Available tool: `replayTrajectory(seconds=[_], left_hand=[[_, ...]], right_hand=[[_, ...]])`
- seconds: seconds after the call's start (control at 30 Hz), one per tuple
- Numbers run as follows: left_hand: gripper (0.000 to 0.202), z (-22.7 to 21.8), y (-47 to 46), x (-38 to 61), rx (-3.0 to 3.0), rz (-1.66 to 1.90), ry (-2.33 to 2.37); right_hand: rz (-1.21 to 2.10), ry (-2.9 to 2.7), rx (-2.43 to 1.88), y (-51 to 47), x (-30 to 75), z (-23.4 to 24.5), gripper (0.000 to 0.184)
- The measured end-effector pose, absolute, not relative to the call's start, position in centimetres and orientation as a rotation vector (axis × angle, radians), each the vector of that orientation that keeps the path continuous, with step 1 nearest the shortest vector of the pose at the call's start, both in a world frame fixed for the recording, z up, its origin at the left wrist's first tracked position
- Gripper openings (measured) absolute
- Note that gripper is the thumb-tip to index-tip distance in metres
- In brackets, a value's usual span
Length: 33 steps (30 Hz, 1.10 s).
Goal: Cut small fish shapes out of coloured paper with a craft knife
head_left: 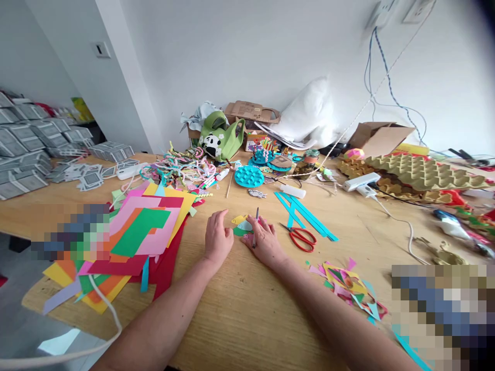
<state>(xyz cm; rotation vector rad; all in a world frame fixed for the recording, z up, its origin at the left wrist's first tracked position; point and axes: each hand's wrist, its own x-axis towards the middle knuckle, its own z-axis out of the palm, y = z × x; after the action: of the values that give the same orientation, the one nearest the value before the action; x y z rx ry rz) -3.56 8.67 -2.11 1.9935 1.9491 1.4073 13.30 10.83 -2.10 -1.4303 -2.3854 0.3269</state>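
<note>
My right hand [266, 239] is closed around a slim pen [257, 211], which stands nearly upright between the fingers. Under and beside its fingertips lie small paper fish, among them a yellow fish [238, 220] and a light blue fish [244, 226]; the hand partly covers the group. Just left of them rests my left hand [218, 238], fingers loosely bent, thumb apart, with nothing seen in it. To the right lie red-handled scissors [303, 240], their blades touching bright blue paper strips [309, 216].
Coloured paper sheets [141, 234] are heaped on the left, paper scraps [348, 283] on the right. Farther back are fuzzy craft stems [181, 167], a blue scalloped disc [249, 176], a green panda bag [222, 136], a power strip [361, 181] and egg trays [429, 170]. A white cable [104, 299] hangs at left.
</note>
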Motion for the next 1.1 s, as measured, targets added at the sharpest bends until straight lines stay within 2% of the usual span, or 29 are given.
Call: replayTrajectory(seconds=[0.27,0.67,0.9,1.1], left_hand=[[0.056,-2.8,9.1,-3.9,1.897,1.537,1.929],[0.055,-2.8,9.2,-4.0,1.85,1.549,1.879],[0.054,-2.8,9.3,-4.2,1.824,1.532,1.866],[0.052,-3.1,9.3,-3.9,1.784,1.517,1.85]], right_hand=[[0.333,-2.377,-1.486,12.8,11.4,-2.5,0.056],[0.306,-2.305,-1.518,15.8,9.9,-2.6,0.048],[0.291,-2.243,-1.472,18.7,12.6,-1.4,0.042],[0.295,-2.322,-1.408,16.7,17.8,-1.2,0.057]])
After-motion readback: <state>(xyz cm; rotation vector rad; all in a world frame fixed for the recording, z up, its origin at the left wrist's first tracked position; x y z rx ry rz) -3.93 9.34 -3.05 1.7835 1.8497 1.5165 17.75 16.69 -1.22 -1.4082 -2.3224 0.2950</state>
